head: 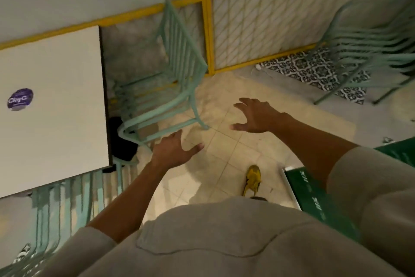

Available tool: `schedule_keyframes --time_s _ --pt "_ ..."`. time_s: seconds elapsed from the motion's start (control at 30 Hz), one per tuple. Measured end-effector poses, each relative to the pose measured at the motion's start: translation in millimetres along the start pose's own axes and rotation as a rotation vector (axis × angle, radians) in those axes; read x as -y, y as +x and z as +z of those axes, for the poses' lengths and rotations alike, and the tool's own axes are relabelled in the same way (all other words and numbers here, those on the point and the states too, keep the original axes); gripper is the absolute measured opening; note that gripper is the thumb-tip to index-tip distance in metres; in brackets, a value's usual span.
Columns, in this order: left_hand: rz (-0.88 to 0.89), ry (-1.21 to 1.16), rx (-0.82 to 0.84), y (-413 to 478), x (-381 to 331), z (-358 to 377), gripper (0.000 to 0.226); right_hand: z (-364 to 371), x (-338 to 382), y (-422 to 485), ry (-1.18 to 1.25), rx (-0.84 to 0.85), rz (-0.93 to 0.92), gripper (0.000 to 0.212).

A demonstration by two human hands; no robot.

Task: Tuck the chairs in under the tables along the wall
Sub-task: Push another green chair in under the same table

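Observation:
A mint-green metal chair (pixel 166 88) stands beside the white square table (pixel 51 101), its seat toward the table's right edge and its slatted back toward the wall. My left hand (pixel 173 148) hovers open just below the chair's near armrest, apart from it or barely touching. My right hand (pixel 256 117) is open with fingers spread, to the right of the chair and holding nothing. Another mint chair (pixel 74 198) shows below the table's near edge, partly under it.
A stack of mint chairs (pixel 370 48) stands at the right on a patterned floor patch (pixel 314 70). A yellow-framed lattice panel (pixel 258 27) runs along the wall. A green mat (pixel 318 200) lies at the right. My yellow shoe (pixel 252 179) is on the tiled floor.

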State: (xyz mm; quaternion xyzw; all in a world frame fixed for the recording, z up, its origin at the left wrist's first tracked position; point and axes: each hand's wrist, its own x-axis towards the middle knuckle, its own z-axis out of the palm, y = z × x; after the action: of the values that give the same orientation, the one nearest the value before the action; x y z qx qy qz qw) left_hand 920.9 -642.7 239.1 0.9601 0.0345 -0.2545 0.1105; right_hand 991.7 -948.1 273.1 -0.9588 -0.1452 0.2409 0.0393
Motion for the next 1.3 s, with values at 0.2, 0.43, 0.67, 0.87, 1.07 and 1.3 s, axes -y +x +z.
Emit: schedule_keyframes --time_s 0.2,0.43,0.67,0.87,1.07,1.3 --pt "-0.116 -0.130 -0.124 56.9 -73.1 -51.5 0.129 -93.6 -69.1 98.8 -0.112 -0.023 -0.206 0.106" --pt "-0.299 -0.275 -0.164 132.7 -136.1 -105.1 0.124 -195.0 -110.1 218.3 -0.295 -0.081 -0.406 0.090" --pt "-0.381 -0.387 -0.159 240.7 -160.4 -123.4 0.106 -246.3 -110.1 327.0 -0.452 -0.050 -0.552 0.078" --pt "-0.448 -0.402 -0.129 341.1 -177.6 -137.4 0.090 -278.8 -101.2 405.8 -0.510 -0.009 -0.655 0.076" --pt "-0.501 -0.494 -0.110 400.4 -173.7 -146.7 0.077 -306.6 -75.9 490.8 -0.586 0.020 -0.776 0.076" --pt "-0.637 -0.610 -0.189 417.0 -180.9 -128.0 0.052 -307.4 -34.1 579.1 -0.706 0.127 -0.979 0.074"
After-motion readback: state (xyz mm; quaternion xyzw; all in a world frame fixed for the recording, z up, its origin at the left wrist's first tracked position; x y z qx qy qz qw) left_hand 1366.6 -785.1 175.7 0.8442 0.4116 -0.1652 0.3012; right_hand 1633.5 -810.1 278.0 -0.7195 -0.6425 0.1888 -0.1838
